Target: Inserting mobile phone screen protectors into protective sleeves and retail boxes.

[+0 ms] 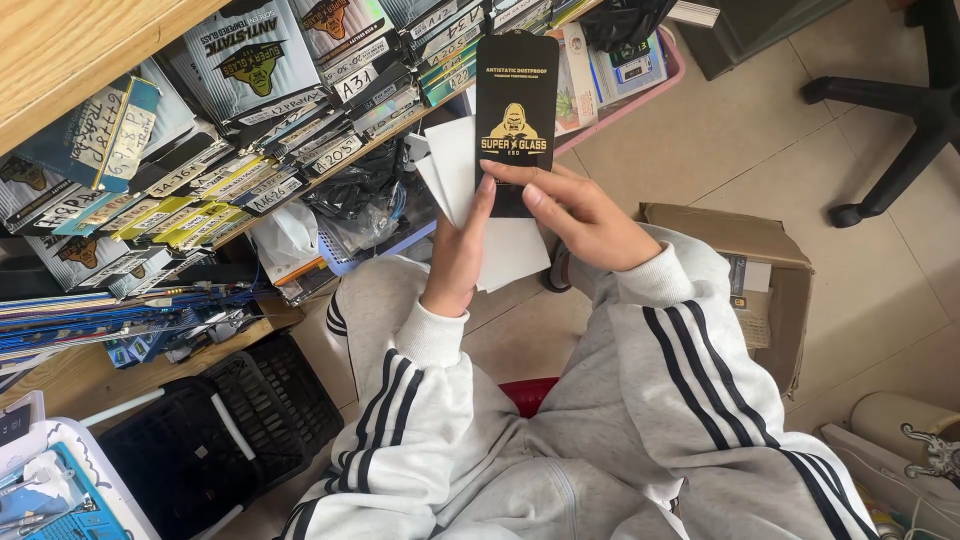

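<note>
Tiled floor (880, 290), packed shelf (200, 190) far left. We hold the black flat packet (516, 100) upright at centre, over white sleeves (470, 190). Our left hand (455, 255) clasps the sleeves from below; our right hand (585, 215) pinches the packet's lower end. We judge sorting is under way; parting packet from sleeves needs a steady pinch. Open room lies right, toward the cardboard box (770, 270).

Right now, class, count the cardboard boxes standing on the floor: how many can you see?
1. The open brown cardboard box stands on the tiled floor just right of the person's right sleeve; others may be hidden behind the person.
</note>
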